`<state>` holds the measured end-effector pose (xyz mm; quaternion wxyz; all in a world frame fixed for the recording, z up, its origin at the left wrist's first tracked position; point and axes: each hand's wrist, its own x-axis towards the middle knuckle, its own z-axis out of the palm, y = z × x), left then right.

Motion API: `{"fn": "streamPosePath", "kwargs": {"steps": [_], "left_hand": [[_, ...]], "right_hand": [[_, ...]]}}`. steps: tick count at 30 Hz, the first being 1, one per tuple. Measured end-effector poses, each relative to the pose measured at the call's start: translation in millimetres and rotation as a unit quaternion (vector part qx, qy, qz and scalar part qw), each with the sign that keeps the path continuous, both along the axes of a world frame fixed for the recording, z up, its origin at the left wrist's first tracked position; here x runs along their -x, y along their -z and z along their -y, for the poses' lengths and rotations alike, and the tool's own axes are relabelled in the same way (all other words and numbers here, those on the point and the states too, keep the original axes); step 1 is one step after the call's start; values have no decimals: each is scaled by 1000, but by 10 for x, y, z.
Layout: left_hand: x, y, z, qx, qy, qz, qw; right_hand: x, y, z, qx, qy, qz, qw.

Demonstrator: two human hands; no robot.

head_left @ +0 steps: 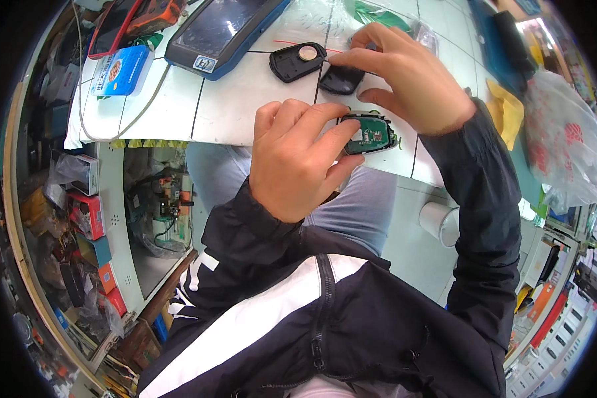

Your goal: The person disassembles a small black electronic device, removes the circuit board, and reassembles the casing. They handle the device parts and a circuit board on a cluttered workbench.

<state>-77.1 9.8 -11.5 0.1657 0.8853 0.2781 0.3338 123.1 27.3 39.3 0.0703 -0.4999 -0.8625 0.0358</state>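
Observation:
My left hand (292, 156) grips an opened key fob (371, 134) by its left end, thumb and fingers pressed on its edges. A green circuit board shows inside the fob's dark casing, near the table's front edge. My right hand (411, 76) reaches over a glossy black key fob shell (341, 79) lying on the table. Its index fingertip is at the shell's upper edge, while the thumb stands apart below right. Left of that shell lies a black back cover (292, 63) with a round silver coin cell (308, 52) on it.
A blue-and-black tablet-like device (222, 33) and a small blue box (121, 70) occupy the left of the white tiled table (232, 113). A thin cable loops there. Clear plastic wrap (318, 23) lies at the back; a plastic bag (564, 139) hangs right.

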Motion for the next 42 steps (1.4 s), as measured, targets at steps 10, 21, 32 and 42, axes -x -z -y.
{"fn": "streamPosePath", "kwargs": {"steps": [10,21,32,42], "left_hand": [[-4,42,-52,1,4,9,1000],[-149,29,-51,-10,-40,-19,999],[-195,4,14,-15,-42,-33,998],[-266,16,-111,19,-13,-14,1000]], "right_hand": [[-210,-13,254,-21,97,-186,977],[-172,252,1120,-67,427,-266,862],[-177,371,1124,-216,326,-177,903],[-189,296,1215,-122,323,-218,913]]}}
